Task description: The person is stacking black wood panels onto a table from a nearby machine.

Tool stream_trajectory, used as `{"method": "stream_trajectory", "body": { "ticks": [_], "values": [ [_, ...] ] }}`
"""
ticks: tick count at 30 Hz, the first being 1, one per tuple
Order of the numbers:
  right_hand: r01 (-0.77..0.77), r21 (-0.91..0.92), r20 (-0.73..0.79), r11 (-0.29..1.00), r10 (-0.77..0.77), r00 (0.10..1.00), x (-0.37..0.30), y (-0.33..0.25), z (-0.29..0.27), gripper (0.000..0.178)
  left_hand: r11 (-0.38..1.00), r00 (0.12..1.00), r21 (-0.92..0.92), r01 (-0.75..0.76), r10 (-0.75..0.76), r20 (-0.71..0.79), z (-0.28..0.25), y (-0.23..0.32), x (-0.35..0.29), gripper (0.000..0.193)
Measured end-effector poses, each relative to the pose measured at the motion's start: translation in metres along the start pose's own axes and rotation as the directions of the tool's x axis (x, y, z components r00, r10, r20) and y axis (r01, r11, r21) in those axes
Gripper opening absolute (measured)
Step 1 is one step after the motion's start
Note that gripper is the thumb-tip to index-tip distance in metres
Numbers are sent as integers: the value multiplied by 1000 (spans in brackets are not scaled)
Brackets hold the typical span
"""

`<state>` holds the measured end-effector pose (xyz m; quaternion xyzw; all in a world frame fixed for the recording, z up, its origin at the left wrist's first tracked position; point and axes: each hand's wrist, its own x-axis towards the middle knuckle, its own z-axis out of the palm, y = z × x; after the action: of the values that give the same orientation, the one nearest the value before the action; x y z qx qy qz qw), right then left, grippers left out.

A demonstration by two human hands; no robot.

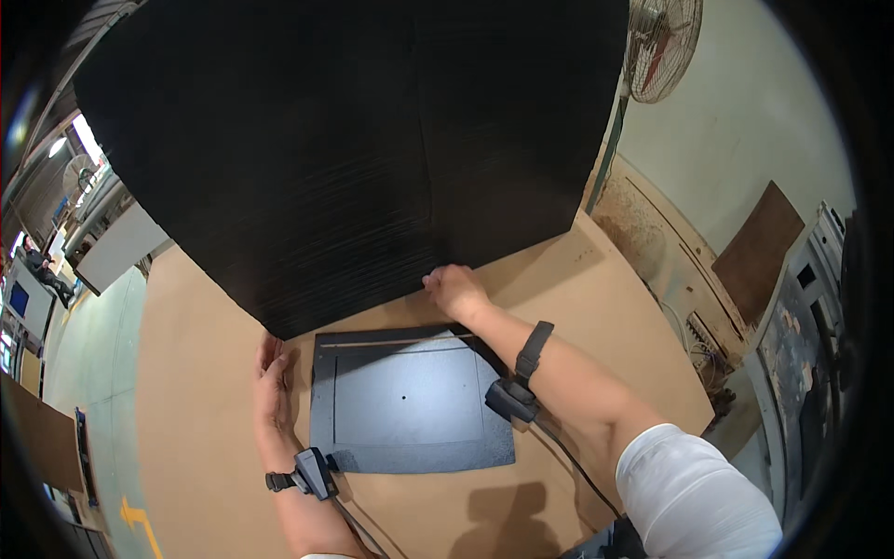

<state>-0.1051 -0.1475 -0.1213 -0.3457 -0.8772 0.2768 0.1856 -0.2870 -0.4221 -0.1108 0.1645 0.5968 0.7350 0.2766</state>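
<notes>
A large black panel (363, 168) stands tilted up before me and fills the upper middle of the view. A faint vertical seam runs down it. My left hand (271, 382) is at its lower left corner, thumb toward me, with the fingertips partly hidden. Along the lower edge, near the middle, my right hand (456, 291) is closed with curled fingers against the panel. Between my forearms a smaller dark rectangular sheet (321, 401) lies flat, with a lighter grey-blue middle, a small dark hole and a thin strip across its far side.
Both lie on a tan board-topped table (205, 447). Each wrist wears a strapped black device (511, 400) with a cable. A caged fan (663, 47) stands far right, beside wood boards (759, 238) leaning on the wall. Green floor (112, 401) runs along the left; a person sits far off.
</notes>
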Motion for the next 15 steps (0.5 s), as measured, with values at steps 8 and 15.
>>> {"method": "stream_trajectory", "body": {
  "ticks": [8, 15],
  "values": [
    [-42, 48, 13, 998, 41, 999, 9, 3, -1, 28, 994, 989, 51, -99, 92, 115, -12, -13, 10, 58],
    [115, 44, -42, 992, -113, 993, -14, -39, -100, 27, 991, 991, -52, -125, 127, 38, -13, -8, 8, 58]
  ]
}}
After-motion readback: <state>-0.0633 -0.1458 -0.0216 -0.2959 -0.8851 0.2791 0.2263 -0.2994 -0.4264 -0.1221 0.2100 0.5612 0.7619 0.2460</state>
